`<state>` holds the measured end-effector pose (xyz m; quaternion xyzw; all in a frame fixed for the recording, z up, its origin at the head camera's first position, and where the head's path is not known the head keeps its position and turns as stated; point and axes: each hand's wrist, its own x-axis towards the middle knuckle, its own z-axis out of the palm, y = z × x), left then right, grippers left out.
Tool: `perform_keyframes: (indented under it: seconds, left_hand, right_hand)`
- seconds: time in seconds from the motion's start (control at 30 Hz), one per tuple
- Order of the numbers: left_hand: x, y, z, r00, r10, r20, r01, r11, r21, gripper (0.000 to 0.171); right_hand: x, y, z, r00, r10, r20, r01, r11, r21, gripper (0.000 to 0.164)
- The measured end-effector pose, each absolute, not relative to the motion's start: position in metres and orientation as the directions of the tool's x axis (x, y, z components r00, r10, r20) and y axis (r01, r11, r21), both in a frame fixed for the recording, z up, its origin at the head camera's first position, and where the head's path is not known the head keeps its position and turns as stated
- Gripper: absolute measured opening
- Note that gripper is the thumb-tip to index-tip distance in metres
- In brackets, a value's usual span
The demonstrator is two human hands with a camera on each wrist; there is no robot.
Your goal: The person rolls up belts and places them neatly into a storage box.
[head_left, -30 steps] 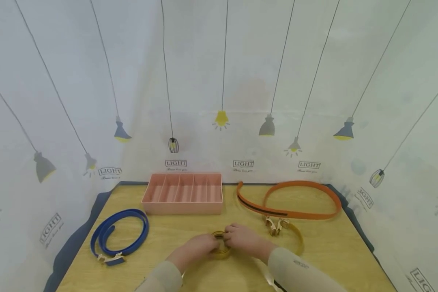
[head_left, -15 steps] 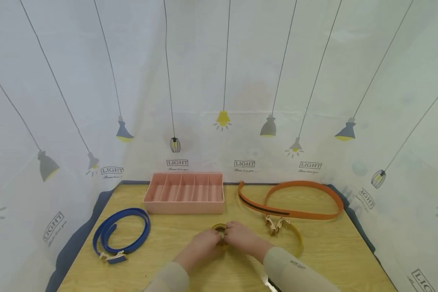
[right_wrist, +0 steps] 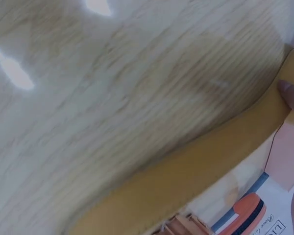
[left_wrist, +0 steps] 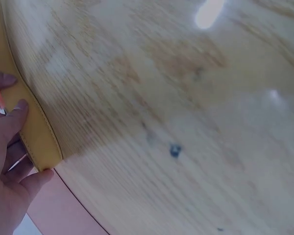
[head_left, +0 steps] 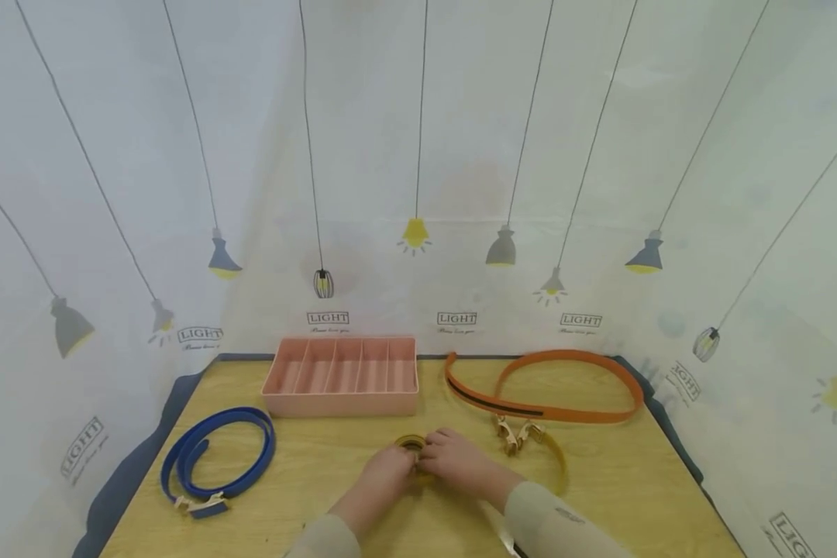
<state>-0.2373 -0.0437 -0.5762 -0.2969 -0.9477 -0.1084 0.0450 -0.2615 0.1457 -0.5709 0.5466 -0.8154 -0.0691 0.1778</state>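
Both hands work at a yellow belt, whose small coil point(head_left: 411, 441) stands on edge on the table in the head view. My left hand point(head_left: 388, 474) grips the coil's left side; in the left wrist view its thumb and fingers pinch the yellow strap point(left_wrist: 36, 127). From the right, my right hand point(head_left: 456, 463) holds the coil, fingertips close to the left hand's. Its thumb lies on the strap point(right_wrist: 186, 169) in the right wrist view. The belt's loose length curves out right to a gold buckle point(head_left: 518, 435). The fingers hide much of the coil.
A pink divided box point(head_left: 342, 404) stands at the back, left of centre. A blue belt point(head_left: 268, 457) lies loosely coiled at left with its gold buckle point(head_left: 201, 504). At back right lies an orange belt point(head_left: 586, 415). A lamp-patterned sheet point(head_left: 363, 155) surrounds the wooden table point(head_left: 642, 496).
The left hand has turned and come in closer to the right one, covering more of the coil's front. The buckle end and other belts stay put; the head view has shifted slightly.
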Motion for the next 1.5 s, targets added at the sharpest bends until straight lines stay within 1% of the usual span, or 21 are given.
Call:
perform_keyframes:
  seconds: [0.13,0.27,0.37,0.43,0.5,0.63,0.77,0.87,0.97,1.07,1.17,1.27,1.37,1.43,1.5]
  left_hand:
    - [-0.237,-0.046,-0.576,-0.815,0.570,0.104,0.579,0.790,0.205,0.020]
    - [-0.234,-0.047,-0.577,-0.807,0.585,0.081,0.587,0.779,0.220,0.017]
    - [-0.232,-0.048,-0.577,-0.796,0.601,0.074,0.601,0.768,0.223,0.018]
    - [-0.232,-0.049,-0.578,-0.782,0.618,0.078,0.617,0.753,0.227,0.020]
    - [-0.231,-0.050,-0.578,-0.768,0.636,0.079,0.635,0.738,0.229,0.023]
    - [-0.230,-0.054,-0.579,-0.745,0.661,0.087,0.659,0.712,0.243,0.030]
    - [-0.231,-0.060,-0.574,-0.724,0.685,0.081,0.680,0.689,0.249,0.031]
    - [-0.235,-0.064,-0.571,-0.696,0.713,0.084,0.713,0.672,0.200,0.025]
    - [-0.240,-0.066,-0.573,-0.668,0.738,0.099,0.744,0.657,0.123,0.018]
    - [-0.243,-0.066,-0.576,-0.654,0.749,0.108,0.756,0.644,0.116,0.012]
    - [-0.243,-0.062,-0.579,-0.671,0.733,0.113,0.739,0.651,0.173,0.018]
    - [-0.243,-0.057,-0.579,-0.705,0.700,0.110,0.704,0.675,0.221,0.026]
    - [-0.242,-0.053,-0.578,-0.742,0.664,0.097,0.667,0.714,0.216,0.034]
    - [-0.241,-0.051,-0.577,-0.759,0.645,0.090,0.647,0.732,0.214,0.037]
    - [-0.240,-0.051,-0.577,-0.779,0.623,0.074,0.623,0.754,0.209,0.038]
  right_hand:
    - [-0.261,0.154,-0.572,-0.306,-0.928,0.213,-0.896,0.356,0.266,0.033]
    - [-0.260,0.163,-0.571,-0.324,-0.937,0.131,-0.907,0.347,0.238,0.047]
    - [-0.261,0.167,-0.571,-0.338,-0.938,0.081,-0.909,0.347,0.230,0.052]
    - [-0.262,0.168,-0.570,-0.328,-0.941,0.080,-0.906,0.337,0.255,0.048]
    - [-0.264,0.168,-0.570,-0.304,-0.948,0.095,-0.903,0.319,0.288,0.043]
    - [-0.267,0.164,-0.572,-0.266,-0.953,0.145,-0.888,0.301,0.348,0.030]
    - [-0.269,0.152,-0.570,-0.293,-0.942,0.164,-0.877,0.333,0.347,0.021]
    - [-0.268,0.143,-0.563,-0.321,-0.934,0.156,-0.869,0.357,0.344,0.019]
    - [-0.266,0.138,-0.559,-0.338,-0.927,0.160,-0.862,0.373,0.343,0.018]
    - [-0.265,0.133,-0.560,-0.353,-0.919,0.177,-0.856,0.394,0.335,0.015]
    - [-0.266,0.128,-0.563,-0.369,-0.908,0.199,-0.853,0.416,0.316,0.011]
    - [-0.266,0.126,-0.565,-0.381,-0.899,0.215,-0.852,0.431,0.296,0.009]
    - [-0.266,0.126,-0.567,-0.386,-0.897,0.214,-0.851,0.436,0.291,0.009]
    - [-0.266,0.128,-0.568,-0.374,-0.902,0.214,-0.852,0.426,0.305,0.009]
    - [-0.266,0.131,-0.569,-0.361,-0.908,0.211,-0.862,0.411,0.296,0.013]
